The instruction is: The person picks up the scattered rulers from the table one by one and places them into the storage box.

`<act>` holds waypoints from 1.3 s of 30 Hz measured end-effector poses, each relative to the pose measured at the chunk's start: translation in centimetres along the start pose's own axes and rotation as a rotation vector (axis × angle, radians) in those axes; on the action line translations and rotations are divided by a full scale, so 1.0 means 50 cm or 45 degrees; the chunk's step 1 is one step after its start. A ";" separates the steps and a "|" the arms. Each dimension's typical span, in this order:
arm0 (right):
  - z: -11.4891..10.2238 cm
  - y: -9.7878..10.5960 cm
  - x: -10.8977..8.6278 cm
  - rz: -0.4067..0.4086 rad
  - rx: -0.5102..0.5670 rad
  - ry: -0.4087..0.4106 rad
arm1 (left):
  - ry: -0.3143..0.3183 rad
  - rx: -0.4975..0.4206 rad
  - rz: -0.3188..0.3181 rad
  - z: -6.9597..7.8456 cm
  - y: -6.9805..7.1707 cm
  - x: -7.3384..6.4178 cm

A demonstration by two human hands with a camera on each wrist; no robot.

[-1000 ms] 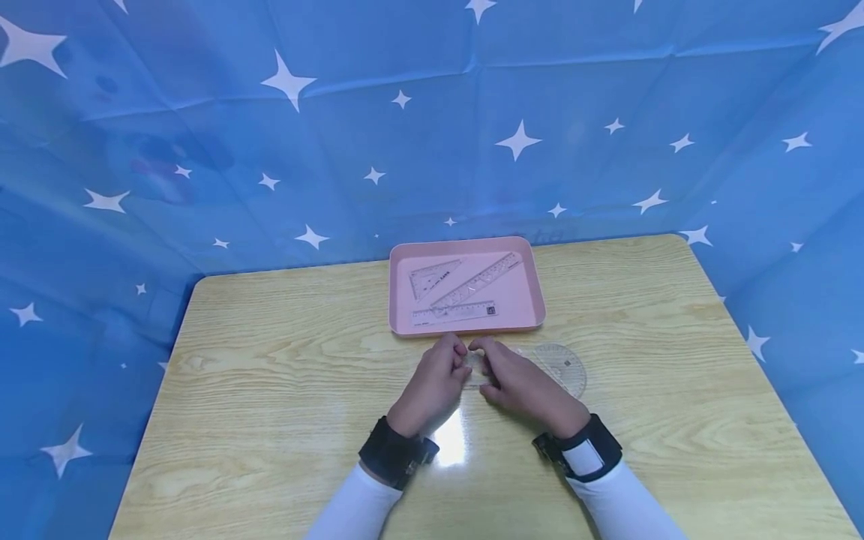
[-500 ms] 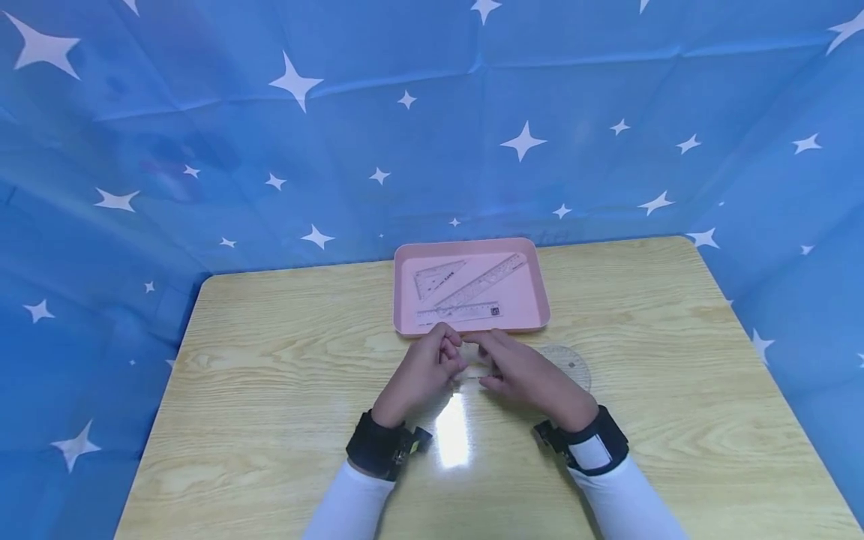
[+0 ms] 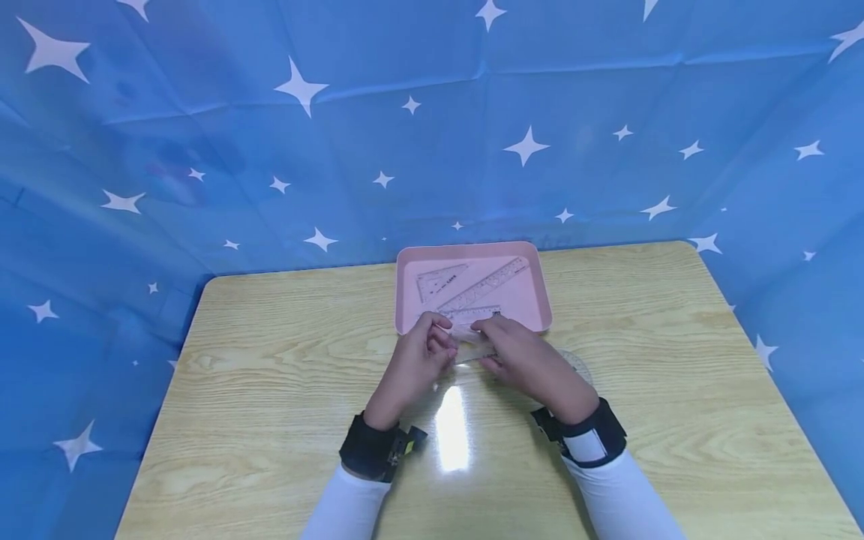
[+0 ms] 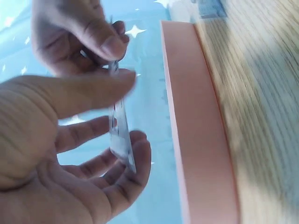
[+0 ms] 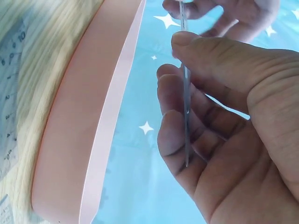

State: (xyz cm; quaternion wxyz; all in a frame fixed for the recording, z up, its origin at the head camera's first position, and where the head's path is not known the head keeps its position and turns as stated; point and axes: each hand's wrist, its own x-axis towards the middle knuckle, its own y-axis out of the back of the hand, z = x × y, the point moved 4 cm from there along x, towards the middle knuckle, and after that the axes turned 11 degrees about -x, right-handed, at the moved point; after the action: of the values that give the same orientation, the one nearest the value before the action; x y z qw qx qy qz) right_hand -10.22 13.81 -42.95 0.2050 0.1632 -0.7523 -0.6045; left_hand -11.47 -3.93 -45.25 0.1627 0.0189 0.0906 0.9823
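My left hand (image 3: 420,360) and right hand (image 3: 529,361) hold a thin clear plastic piece with printed scale marks (image 3: 475,351) between them, at the front edge of the pink tray (image 3: 521,306). In the left wrist view the piece (image 4: 122,133) stands nearly edge-on, left thumb on one face and fingers behind it. The right thumb and fingers pinch its other end, seen edge-on as a narrow strip (image 5: 187,107) in the right wrist view. Its full outline is hidden by the fingers. A clear protractor (image 3: 576,363) lies on the table, partly under the right forearm.
Inside the tray lie a clear set square (image 3: 432,282), a slanted clear ruler (image 3: 486,285) and another ruler (image 3: 472,312), partly covered by the hands. The wood-grain table (image 3: 290,337) meets a blue star-patterned cloth (image 3: 405,142) at its back edge.
Both hands have moved up and forward with the clear piece, from the table in front of the tray to its front rim. More of the piece shows between them.
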 end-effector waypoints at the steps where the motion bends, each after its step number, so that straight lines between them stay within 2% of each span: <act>1: 0.001 0.001 0.000 0.004 -0.007 -0.002 | -0.009 0.023 0.020 0.002 0.002 0.000; 4: 0.004 0.003 -0.002 0.016 -0.031 0.011 | -0.065 0.111 0.047 0.006 0.004 0.001; 8: 0.003 0.007 -0.004 0.037 -0.063 0.051 | -0.149 0.262 -0.013 0.018 -0.009 -0.002; 12: -0.001 0.011 -0.006 0.059 -0.075 0.066 | -0.202 0.481 -0.065 0.033 -0.029 -0.012; 16: -0.004 0.014 -0.004 0.081 -0.075 0.061 | -0.319 0.728 -0.039 0.045 -0.042 -0.015; 19: -0.006 0.017 -0.003 0.099 -0.082 0.070 | -0.401 0.837 -0.021 0.051 -0.044 -0.014; 22: -0.006 0.019 -0.002 0.111 -0.078 0.072 | -0.446 0.890 -0.046 0.057 -0.040 -0.012; 28: 0.004 0.014 0.003 0.150 -0.054 0.064 | -0.546 0.914 -0.095 0.058 -0.024 0.006; 39: 0.054 0.006 -0.005 0.166 -0.025 -0.129 | -0.430 0.958 -0.101 0.036 0.031 0.067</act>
State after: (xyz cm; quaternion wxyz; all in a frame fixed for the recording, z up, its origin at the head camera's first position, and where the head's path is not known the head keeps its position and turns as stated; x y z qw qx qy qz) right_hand -11.39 16.26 -43.19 0.2071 0.0811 -0.7647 -0.6048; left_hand -15.03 -4.00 -43.17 0.1946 0.2345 0.4159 0.8568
